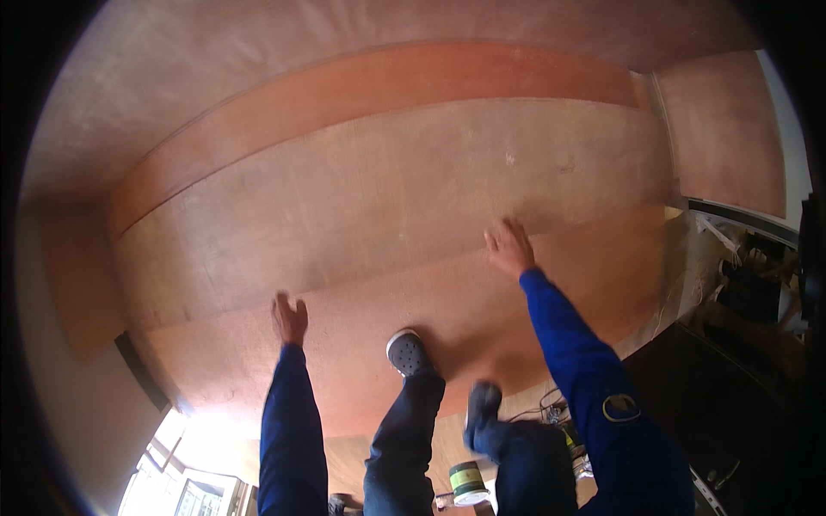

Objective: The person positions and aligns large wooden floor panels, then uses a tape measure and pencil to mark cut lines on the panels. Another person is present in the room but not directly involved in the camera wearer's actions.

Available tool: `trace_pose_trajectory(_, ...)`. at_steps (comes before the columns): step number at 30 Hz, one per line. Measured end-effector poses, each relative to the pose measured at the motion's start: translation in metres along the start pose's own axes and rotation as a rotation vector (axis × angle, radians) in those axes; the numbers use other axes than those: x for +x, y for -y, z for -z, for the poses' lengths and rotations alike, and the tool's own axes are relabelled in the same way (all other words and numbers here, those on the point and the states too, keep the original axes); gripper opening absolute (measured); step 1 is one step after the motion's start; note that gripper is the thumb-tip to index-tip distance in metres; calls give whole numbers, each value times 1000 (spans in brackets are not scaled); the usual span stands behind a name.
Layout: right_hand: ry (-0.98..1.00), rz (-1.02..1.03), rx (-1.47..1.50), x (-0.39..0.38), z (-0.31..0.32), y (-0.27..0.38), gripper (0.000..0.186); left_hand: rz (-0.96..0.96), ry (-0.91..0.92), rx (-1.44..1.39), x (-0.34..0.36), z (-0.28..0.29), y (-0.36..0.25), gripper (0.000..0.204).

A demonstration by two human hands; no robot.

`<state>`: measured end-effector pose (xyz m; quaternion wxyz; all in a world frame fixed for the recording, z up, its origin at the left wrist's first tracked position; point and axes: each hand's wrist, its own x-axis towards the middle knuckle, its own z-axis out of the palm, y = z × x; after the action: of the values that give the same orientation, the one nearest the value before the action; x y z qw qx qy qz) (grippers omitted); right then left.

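My left hand [290, 318] is open and holds nothing, above or at the lower reddish plywood panel [353, 304]. My right hand [509, 246], also empty with fingers apart, reaches toward the seam between that panel and the paler plywood panel [430, 172] beyond; whether either hand touches the wood I cannot tell. My grey clog [409, 351] rests on the lower panel between my hands. My other foot [483, 404] is blurred, nearer the panel's lower edge. A darker orange strip [370, 77] runs along the top of the pale panel.
Plywood side pieces stand at left [73, 284] and right [723, 129]. Below are a bucket [467, 482], coiled cables [551, 404] and a bright window [159, 469]. A dark door [714, 396] with a handle and a recess with jumbled items [748, 284] lie at the right.
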<state>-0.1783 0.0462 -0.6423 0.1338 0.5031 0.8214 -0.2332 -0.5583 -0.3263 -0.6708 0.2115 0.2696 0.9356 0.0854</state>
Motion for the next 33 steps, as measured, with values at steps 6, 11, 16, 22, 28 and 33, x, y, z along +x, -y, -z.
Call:
trace_pose_trajectory(6,-105,159,-68,135,39,41,58,-315,-168,-47,140,-12,-120,51)
trace_pose_trajectory(11,-377,434,-142,250,27,64,54,-445,-251,33,243,-44,-227,48)
trace_pose_trajectory(16,-558,595,68,289,-5,52,48,-471,-402,108,283,-76,-244,37)
trace_pose_trajectory(22,-687,601,65,291,-12,42,42,-522,-614,191,280,-91,-241,31)
trace_pose_trajectory(28,-680,607,81,286,-6,49,42,-502,-591,158,272,-85,-246,33)
trace_pose_trajectory(33,-652,560,73,286,-7,49,42,-517,-584,162,273,-90,-238,37)
